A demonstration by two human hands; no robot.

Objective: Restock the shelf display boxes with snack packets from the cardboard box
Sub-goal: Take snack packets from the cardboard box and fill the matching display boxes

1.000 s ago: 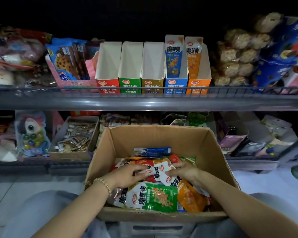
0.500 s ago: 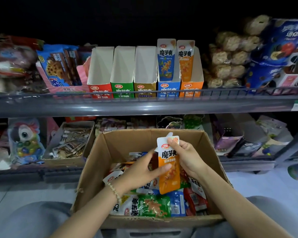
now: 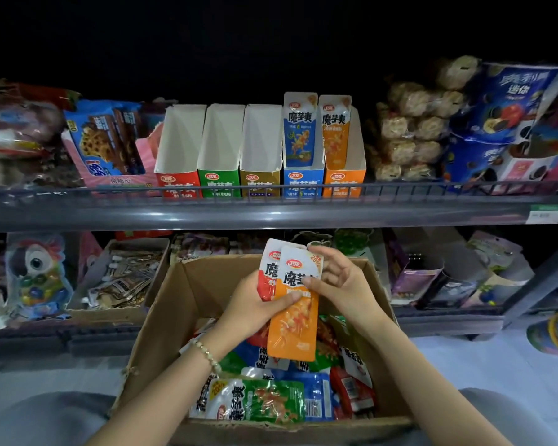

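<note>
An open cardboard box sits in front of me with several snack packets inside, a green packet nearest. Above it I hold an orange packet upright with a red packet behind it. My left hand grips both from the left, thumb across the orange one. My right hand pinches the orange packet's upper right edge. On the upper shelf stand five display boxes: red, green and gold show no packets; blue and orange each hold an upright packet.
A wire rail runs along the upper shelf's front. Biscuit packs stand left of the display boxes, wrapped cakes and blue cookie bags to the right. The lower shelf holds a tray of sachets and toy packs.
Both hands came up out of the box with packets. The orange packet rose higher, and a red packet now shows behind it in my left hand.
</note>
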